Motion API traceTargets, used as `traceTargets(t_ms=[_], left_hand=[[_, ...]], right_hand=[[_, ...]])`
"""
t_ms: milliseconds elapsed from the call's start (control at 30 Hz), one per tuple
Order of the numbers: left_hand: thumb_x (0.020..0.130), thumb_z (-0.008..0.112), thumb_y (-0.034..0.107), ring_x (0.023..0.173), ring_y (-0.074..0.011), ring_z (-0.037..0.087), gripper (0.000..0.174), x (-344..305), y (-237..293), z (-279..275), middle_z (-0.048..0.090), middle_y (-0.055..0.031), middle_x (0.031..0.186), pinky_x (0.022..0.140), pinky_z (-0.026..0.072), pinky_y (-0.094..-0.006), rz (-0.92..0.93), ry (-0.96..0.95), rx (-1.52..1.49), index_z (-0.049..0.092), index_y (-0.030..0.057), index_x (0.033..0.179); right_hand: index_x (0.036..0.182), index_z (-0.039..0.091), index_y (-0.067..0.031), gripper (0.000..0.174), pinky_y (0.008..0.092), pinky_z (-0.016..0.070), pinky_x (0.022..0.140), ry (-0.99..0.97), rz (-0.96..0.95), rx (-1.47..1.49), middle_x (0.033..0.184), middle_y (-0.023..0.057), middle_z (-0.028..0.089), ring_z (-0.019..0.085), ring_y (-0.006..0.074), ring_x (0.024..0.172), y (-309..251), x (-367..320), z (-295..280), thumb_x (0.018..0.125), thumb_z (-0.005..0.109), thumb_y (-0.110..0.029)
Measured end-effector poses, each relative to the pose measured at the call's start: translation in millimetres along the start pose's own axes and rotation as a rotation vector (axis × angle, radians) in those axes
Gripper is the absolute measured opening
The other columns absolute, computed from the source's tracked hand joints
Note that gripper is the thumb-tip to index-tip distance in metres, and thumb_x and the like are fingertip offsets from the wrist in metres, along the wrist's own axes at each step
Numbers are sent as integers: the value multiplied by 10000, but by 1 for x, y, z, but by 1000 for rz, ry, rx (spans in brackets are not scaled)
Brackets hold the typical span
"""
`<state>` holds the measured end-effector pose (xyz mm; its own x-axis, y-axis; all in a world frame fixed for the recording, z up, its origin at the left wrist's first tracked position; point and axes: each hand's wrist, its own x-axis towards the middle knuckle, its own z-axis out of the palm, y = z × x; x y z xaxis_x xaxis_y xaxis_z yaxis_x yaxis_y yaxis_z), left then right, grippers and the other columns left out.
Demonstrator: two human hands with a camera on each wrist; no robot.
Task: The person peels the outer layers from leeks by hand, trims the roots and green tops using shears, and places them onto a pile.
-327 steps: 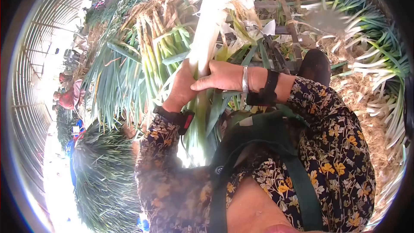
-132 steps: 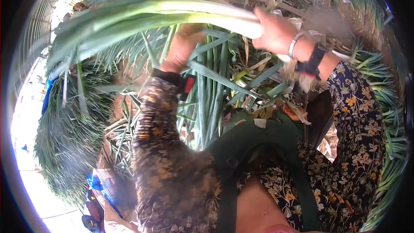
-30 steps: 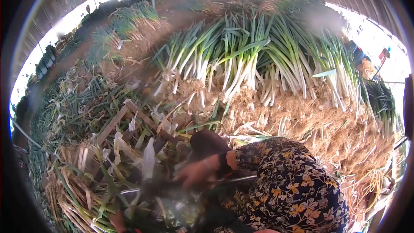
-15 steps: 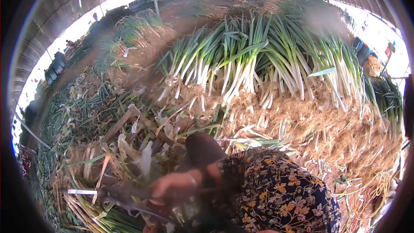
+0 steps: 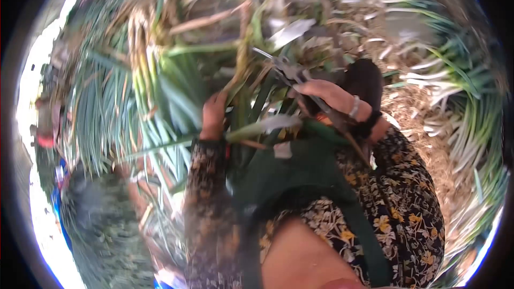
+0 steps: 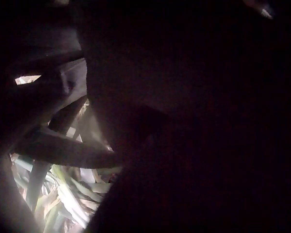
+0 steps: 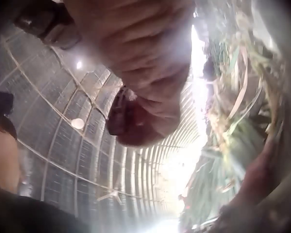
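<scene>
My right hand (image 5: pixel 334 96) grips a long dark metal tool (image 5: pixel 292 69) with a thin pale strip at its front end; its tail reaches back past the wrist. The right wrist view shows this hand's curled underside close up. To the left, my left hand (image 5: pixel 214 115) holds the lower end of a yellowed dry stalk (image 5: pixel 242 61), which runs upward from the fingers. That hand shows again at the lower right of the right wrist view. Green leek leaves (image 5: pixel 179 88) lie just left of it. The left wrist view is mostly dark, with leaves (image 6: pixel 70 194) through a gap.
Leeks with long leaves (image 5: pixel 107 112) spread at left. More white-stemmed leeks (image 5: pixel 455 91) lie along the right, beside straw-like roots (image 5: pixel 415 123). Dry scraps and a pale torn leaf (image 5: pixel 292 33) lie ahead. A dark knee (image 5: pixel 364 83) is beyond the right hand. A green pile (image 5: pixel 107 225) stands lower left.
The head view has swung from the leek rows back down to the lap and both hands. The right hand, with the tool since before, now shows nearer mid-frame; the left hand has come into fuller view.
</scene>
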<state>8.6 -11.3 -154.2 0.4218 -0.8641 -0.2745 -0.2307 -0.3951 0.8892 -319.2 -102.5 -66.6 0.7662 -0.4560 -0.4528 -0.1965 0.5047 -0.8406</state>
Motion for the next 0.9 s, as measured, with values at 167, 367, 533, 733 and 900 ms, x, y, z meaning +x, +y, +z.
traceTargets(t_ms=[167,367,533,733,900], left_hand=[[952,556,413,756,-137,577,443,-14,11,-1,647,-23,912,717,483,-287,-212,-81,-520,634,-7,1071],[946,573,421,876,-141,594,434,-34,47,-7,644,-48,940,750,484,-270,-12,-116,-449,620,6,1061],[812,749,226,915,-161,609,436,-12,6,6,645,-72,996,799,495,-284,-134,-268,-321,577,-14,1133],[703,812,115,934,-174,628,583,-10,5,21,651,-95,1058,836,506,-306,-116,-228,-216,541,-22,1200],[688,814,142,953,-179,631,611,-18,17,20,655,-113,1081,847,502,-309,-63,-144,-40,544,-33,1207]], right_hand=[[1011,563,14,470,369,450,699,53,-41,-890,843,168,597,585,268,776,13,-20,45,842,664,-413],[981,523,43,480,423,461,732,171,-97,-921,858,242,620,613,366,809,9,8,42,840,654,-397],[996,505,82,510,469,475,776,242,-73,-1101,888,303,626,616,445,883,-6,34,45,840,621,-390],[1079,531,124,588,463,487,838,464,-51,-1136,938,312,644,623,444,932,-47,139,7,819,595,-400],[1010,604,96,545,439,497,839,480,-104,-1102,949,293,657,639,420,930,-44,143,-8,811,619,-411]])
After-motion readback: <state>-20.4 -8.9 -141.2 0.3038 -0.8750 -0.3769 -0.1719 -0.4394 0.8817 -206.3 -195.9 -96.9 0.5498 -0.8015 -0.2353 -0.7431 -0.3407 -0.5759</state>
